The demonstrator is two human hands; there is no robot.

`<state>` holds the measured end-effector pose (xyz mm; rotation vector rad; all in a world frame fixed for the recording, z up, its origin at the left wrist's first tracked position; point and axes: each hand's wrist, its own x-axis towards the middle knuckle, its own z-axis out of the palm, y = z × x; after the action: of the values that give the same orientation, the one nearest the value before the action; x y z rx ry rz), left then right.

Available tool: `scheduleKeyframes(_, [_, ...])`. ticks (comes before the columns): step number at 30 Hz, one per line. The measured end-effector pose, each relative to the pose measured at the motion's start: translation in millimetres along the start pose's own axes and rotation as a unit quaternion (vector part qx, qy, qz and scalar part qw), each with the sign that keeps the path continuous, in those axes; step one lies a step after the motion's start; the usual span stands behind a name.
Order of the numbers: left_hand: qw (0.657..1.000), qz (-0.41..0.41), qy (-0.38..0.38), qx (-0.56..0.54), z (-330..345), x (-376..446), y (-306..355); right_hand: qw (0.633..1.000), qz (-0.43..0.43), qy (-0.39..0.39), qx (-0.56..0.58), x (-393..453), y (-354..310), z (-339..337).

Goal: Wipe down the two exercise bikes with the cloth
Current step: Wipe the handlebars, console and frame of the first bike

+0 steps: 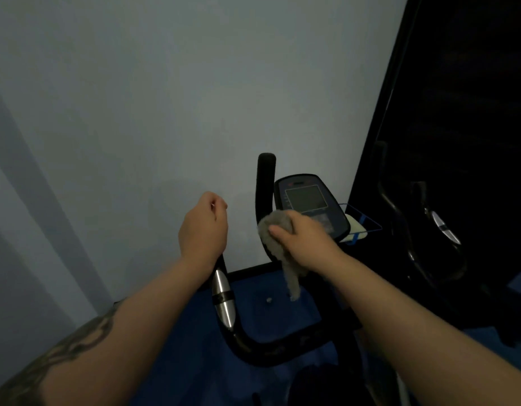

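Two bikes: the near exercise bike [282,344] stands right in front of the person; the second bike [435,227] is dim, in the dark area at right.
Left hand [203,227]: fingers curled round the left handlebar grip, which it hides.
Right hand [300,232]: fingers folded over the cloth [275,230], pressing it against the right handlebar upright [265,183] beside the console [307,200].
Cloth: one, grey, bunched under the hand, its tail hanging down towards the floor.
In the way: the right hand and cloth cover the console's lower left corner.
Nearby: one clear rack with blue trim [360,227] just right of the console; one chrome pulse sensor [222,294] below the left wrist.
Surface: blue floor [277,306].
Room: plain pale wall [165,98] ahead.
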<state>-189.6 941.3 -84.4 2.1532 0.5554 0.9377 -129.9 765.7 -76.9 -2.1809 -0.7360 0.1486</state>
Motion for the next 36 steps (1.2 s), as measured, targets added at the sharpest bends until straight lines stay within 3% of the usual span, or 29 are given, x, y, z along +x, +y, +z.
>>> scheduleKeyframes(2, [1.0, 0.02, -0.013, 0.015, -5.0, 0.2, 1.6, 0.998, 0.007, 0.034, 0.045, -2.9, -5.3, 13.3])
scheduleKeyframes(4, [0.994, 0.101, -0.019, 0.028, -10.6, -0.9, 2.6, 0.998, -0.015, 0.036, 0.05, -21.7, 3.7, 15.7])
scheduleKeyframes(7, [0.961, 0.272, -0.034, 0.047, -12.5, -14.0, 6.9, 0.996, -0.038, -0.065, -0.039, -38.1, 28.6, -14.9])
scheduleKeyframes(9, [0.947, 0.313, -0.068, 0.03, -7.0, -27.1, 15.2, 0.992, -0.011, -0.108, -0.056, -33.4, 34.4, -29.6])
scheduleKeyframes(14, [0.96, 0.222, -0.145, -0.084, 4.7, -73.8, 35.4, 0.997, 0.005, -0.009, 0.075, -53.9, 35.4, -0.3])
scheduleKeyframes(19, [0.97, 0.091, -0.182, -0.133, 8.7, -97.1, 47.4, 0.999, 0.02, -0.046, -0.019, -75.4, 58.3, -24.9])
scheduleKeyframes(22, [0.965, 0.043, -0.194, -0.169, 15.2, -108.4, 63.2, 0.997, 0.048, -0.022, 0.047, -70.3, 48.1, -17.3])
scheduleKeyframes(24, [0.962, 0.026, -0.204, -0.182, 19.5, -123.8, 69.3, 0.993, 0.032, 0.003, 0.117, -80.0, 44.4, -5.5])
scheduleKeyframes(29, [0.956, 0.002, -0.228, -0.183, 24.1, -165.3, 64.1, 0.997, -0.039, 0.026, 0.06, -127.3, 68.3, -12.6])
scheduleKeyframes(36, [0.974, -0.005, -0.186, -0.126, 20.4, -180.1, 63.2, 0.991, -0.017, 0.066, 0.115, -117.6, 59.5, -1.7])
